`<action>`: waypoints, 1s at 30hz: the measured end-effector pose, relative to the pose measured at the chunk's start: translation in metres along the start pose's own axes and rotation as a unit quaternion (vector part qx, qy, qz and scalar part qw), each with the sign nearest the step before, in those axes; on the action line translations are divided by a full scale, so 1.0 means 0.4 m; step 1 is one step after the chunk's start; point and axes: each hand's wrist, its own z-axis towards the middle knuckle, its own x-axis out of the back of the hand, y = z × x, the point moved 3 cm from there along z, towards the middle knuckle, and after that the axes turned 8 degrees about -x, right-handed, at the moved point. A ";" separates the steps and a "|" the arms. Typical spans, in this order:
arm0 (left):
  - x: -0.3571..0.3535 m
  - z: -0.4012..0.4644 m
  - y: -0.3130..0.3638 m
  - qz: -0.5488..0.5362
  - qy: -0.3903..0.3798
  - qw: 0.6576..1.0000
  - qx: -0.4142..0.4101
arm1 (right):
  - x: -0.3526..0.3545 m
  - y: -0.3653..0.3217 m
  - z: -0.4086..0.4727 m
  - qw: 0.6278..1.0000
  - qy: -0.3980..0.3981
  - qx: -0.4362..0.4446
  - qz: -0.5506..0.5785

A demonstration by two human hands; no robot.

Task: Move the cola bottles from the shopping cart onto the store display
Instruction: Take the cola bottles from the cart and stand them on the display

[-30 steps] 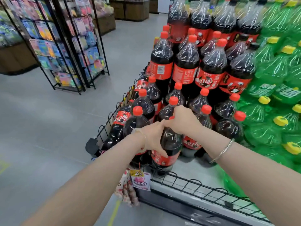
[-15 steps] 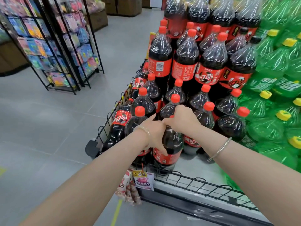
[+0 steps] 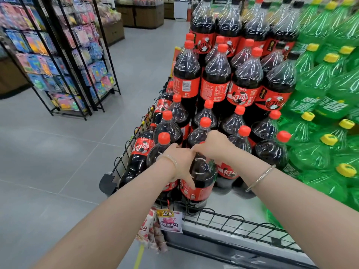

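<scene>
A large cola bottle (image 3: 200, 177) with a red label stands at the front of the store display (image 3: 237, 208), just behind its black wire rail. My left hand (image 3: 179, 162) wraps its left shoulder, fingers running down the side. My right hand (image 3: 213, 147) covers its neck and cap from above, so the cap is hidden. Several more red-capped cola bottles (image 3: 209, 82) stand in stepped rows behind and beside it. No shopping cart is in view.
Green bottles with yellow caps (image 3: 320, 105) fill the display's right side. Snack packets (image 3: 169, 220) hang from the front rail. Black wire racks of colourful packets (image 3: 64, 61) stand left across a grey tiled floor (image 3: 58, 152). Wooden counters sit far back.
Both hands have stayed on the same front bottle, which stands in the same spot. The view has shifted slightly; nothing was let go.
</scene>
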 end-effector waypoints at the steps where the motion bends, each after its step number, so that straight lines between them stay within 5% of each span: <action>1: 0.005 -0.001 0.001 0.000 -0.004 1.000 0.000 | 0.000 -0.002 -0.001 1.000 -0.001 -0.002 -0.001; 15: 0.012 -0.017 0.014 0.008 -0.009 1.000 0.013 | -0.019 0.001 -0.022 0.998 0.042 -0.022 0.050; 23: 0.080 -0.049 0.042 -0.060 0.146 0.987 0.018 | 0.033 0.050 -0.069 0.996 0.086 -0.029 -0.001; 30: 0.224 0.026 0.196 -0.107 0.225 0.966 -0.070 | 0.202 0.164 -0.148 0.981 0.186 -0.049 0.024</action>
